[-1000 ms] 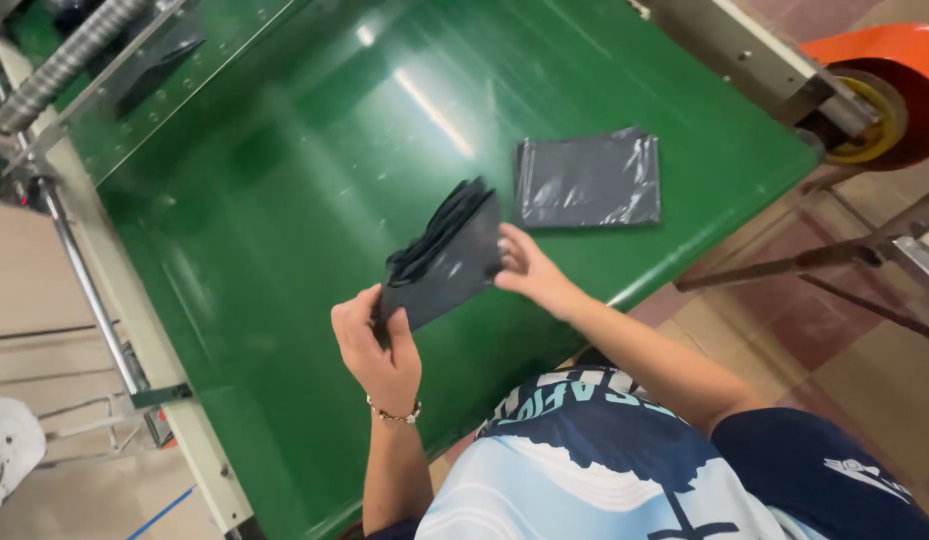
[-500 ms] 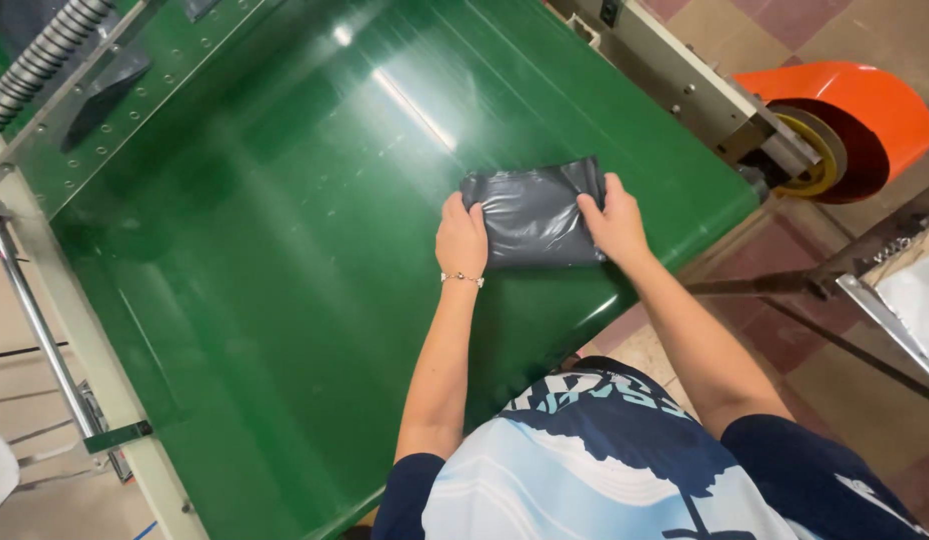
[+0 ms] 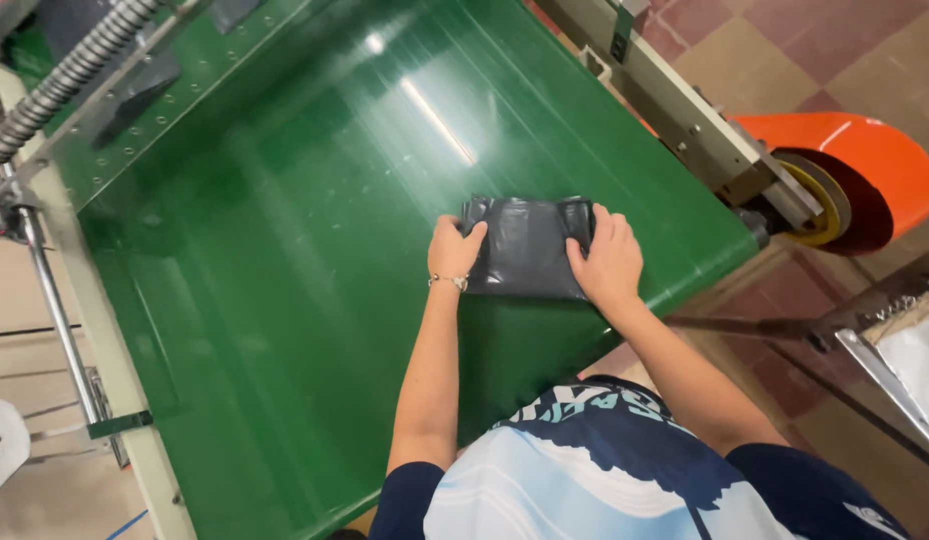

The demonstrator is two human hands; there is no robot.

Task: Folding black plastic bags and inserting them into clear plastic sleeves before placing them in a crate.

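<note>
A dark grey plastic mailer bag [image 3: 527, 247] lies flat on the green conveyor belt [image 3: 285, 260], close to its near edge. My left hand [image 3: 454, 250] rests on the bag's left edge with the fingers curled over it. My right hand [image 3: 609, 262] presses on the bag's right edge, fingers on top of the plastic. Both hands hold the bag down between them. A thin bracelet circles my left wrist.
A cream metal frame [image 3: 675, 110] runs along the belt's right side, ending at an orange wheel guard [image 3: 865, 180]. A ribbed grey hose [image 3: 65, 80] lies at the top left. Metal rails [image 3: 55, 310] stand left of the belt. Tiled floor shows to the right.
One second ago I held a bag up off the belt in both hands while another lay flat. Now both hands press on a flat bag on the belt.
</note>
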